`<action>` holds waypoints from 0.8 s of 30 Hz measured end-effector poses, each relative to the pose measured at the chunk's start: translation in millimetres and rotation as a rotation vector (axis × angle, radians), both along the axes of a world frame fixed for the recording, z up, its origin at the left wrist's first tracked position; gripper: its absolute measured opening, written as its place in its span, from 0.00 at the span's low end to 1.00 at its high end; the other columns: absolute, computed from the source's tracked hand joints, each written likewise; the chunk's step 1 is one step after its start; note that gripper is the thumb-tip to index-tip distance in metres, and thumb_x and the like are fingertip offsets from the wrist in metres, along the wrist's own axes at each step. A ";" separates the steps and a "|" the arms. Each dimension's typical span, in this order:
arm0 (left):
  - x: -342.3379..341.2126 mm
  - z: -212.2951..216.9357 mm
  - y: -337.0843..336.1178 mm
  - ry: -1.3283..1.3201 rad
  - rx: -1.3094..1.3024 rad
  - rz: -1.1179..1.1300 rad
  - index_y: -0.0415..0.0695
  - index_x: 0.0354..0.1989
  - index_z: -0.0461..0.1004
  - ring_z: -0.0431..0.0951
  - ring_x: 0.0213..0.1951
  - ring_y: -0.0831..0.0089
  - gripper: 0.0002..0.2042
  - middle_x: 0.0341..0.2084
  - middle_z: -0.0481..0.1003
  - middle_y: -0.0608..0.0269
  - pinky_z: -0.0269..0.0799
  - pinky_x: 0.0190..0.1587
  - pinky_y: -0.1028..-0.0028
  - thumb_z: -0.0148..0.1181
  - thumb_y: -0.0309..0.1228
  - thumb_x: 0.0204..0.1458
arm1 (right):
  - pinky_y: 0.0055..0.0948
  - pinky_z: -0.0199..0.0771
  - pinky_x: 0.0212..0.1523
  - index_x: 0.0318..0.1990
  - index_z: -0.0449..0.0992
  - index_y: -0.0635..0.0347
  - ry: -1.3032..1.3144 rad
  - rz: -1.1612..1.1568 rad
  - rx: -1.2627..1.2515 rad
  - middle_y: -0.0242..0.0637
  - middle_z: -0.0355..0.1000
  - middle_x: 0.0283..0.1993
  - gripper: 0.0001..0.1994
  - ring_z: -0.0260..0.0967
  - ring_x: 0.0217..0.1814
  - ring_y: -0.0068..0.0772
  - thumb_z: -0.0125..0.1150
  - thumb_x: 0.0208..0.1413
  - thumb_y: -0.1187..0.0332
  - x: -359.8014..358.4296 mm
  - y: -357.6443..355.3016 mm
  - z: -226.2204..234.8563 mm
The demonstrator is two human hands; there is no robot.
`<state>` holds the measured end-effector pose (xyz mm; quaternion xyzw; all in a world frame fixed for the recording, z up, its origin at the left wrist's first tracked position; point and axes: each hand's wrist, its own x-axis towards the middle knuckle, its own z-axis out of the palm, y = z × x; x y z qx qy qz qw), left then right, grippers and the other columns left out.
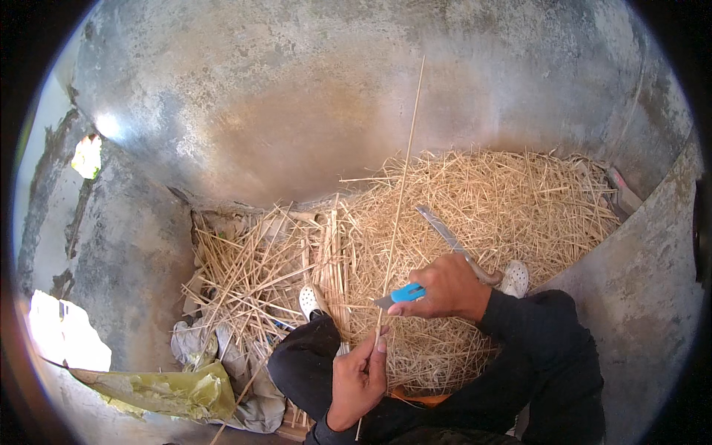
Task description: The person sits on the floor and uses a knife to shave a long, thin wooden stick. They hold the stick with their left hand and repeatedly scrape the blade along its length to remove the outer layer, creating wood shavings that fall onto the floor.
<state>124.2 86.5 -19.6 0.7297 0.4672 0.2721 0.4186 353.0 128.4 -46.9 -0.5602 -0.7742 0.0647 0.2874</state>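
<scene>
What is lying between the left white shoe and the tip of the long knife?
In the head view, straight pale sticks beside the shoe, then loose shavings; the thin strip crosses above them.

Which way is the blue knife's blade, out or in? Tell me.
Out: the grey blade projects from the blue knife in the right hand.

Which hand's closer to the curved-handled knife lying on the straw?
Right. The right hand, holding the blue cutter, is close beside the knife; the left hand, gripping a thin strip, is farther off, lower left.
</scene>
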 end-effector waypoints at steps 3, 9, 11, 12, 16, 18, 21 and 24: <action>7.3 15.7 -10.5 0.020 0.003 -0.026 0.34 0.48 0.73 0.62 0.21 0.87 0.13 0.15 0.64 0.70 0.58 0.22 0.82 0.50 0.28 0.60 | 0.35 0.60 0.13 0.13 0.72 0.56 -0.028 -0.203 0.074 0.34 0.61 0.08 0.41 0.62 0.09 0.33 0.40 0.46 0.23 31.8 17.4 4.0; 10.3 10.4 -8.1 -0.013 -0.033 -0.067 0.35 0.49 0.73 0.62 0.19 0.86 0.13 0.14 0.65 0.68 0.58 0.21 0.81 0.51 0.28 0.60 | 0.36 0.64 0.17 0.14 0.74 0.55 -0.030 -0.253 0.006 0.37 0.64 0.09 0.35 0.64 0.10 0.38 0.52 0.44 0.28 47.2 15.2 0.8; 8.7 7.6 -9.6 -0.014 -0.036 -0.056 0.36 0.50 0.72 0.61 0.18 0.86 0.13 0.13 0.64 0.66 0.58 0.20 0.80 0.51 0.28 0.59 | 0.35 0.63 0.15 0.13 0.74 0.55 0.018 -0.083 0.073 0.36 0.63 0.08 0.38 0.64 0.10 0.35 0.47 0.44 0.25 14.7 -4.8 -3.2; 7.8 5.7 -10.3 -0.003 -0.022 -0.056 0.36 0.50 0.72 0.61 0.18 0.86 0.13 0.13 0.64 0.67 0.58 0.20 0.81 0.51 0.28 0.60 | 0.34 0.62 0.14 0.13 0.74 0.56 0.046 0.002 0.108 0.36 0.62 0.07 0.39 0.64 0.09 0.33 0.45 0.44 0.24 6.7 -11.1 -3.1; 6.3 6.7 -18.2 -0.051 -0.073 -0.046 0.36 0.51 0.72 0.60 0.18 0.87 0.13 0.13 0.63 0.70 0.57 0.19 0.81 0.51 0.29 0.60 | 0.33 0.64 0.15 0.13 0.74 0.57 -0.060 -0.117 0.123 0.37 0.63 0.08 0.41 0.65 0.10 0.34 0.44 0.41 0.22 26.4 -3.6 7.5; 5.4 5.0 -18.1 -0.068 -0.101 -0.039 0.36 0.50 0.72 0.60 0.18 0.88 0.13 0.13 0.63 0.71 0.56 0.19 0.81 0.51 0.29 0.60 | 0.33 0.64 0.15 0.13 0.74 0.57 -0.048 -0.127 0.089 0.37 0.63 0.08 0.40 0.65 0.10 0.34 0.46 0.41 0.22 25.3 -2.6 3.9; 7.8 8.0 -15.8 -0.053 -0.101 -0.027 0.37 0.50 0.72 0.60 0.18 0.88 0.13 0.14 0.62 0.71 0.56 0.19 0.82 0.51 0.29 0.60 | 0.33 0.63 0.14 0.13 0.74 0.57 -0.107 -0.156 0.113 0.37 0.63 0.08 0.40 0.65 0.10 0.34 0.47 0.40 0.22 29.3 5.8 3.7; 5.9 14.0 -20.4 -0.024 -0.105 -0.041 0.37 0.50 0.73 0.59 0.18 0.88 0.13 0.13 0.61 0.71 0.55 0.19 0.82 0.50 0.28 0.60 | 0.33 0.62 0.13 0.13 0.74 0.57 -0.083 -0.271 0.152 0.37 0.63 0.07 0.40 0.65 0.10 0.34 0.47 0.41 0.23 49.8 20.5 6.8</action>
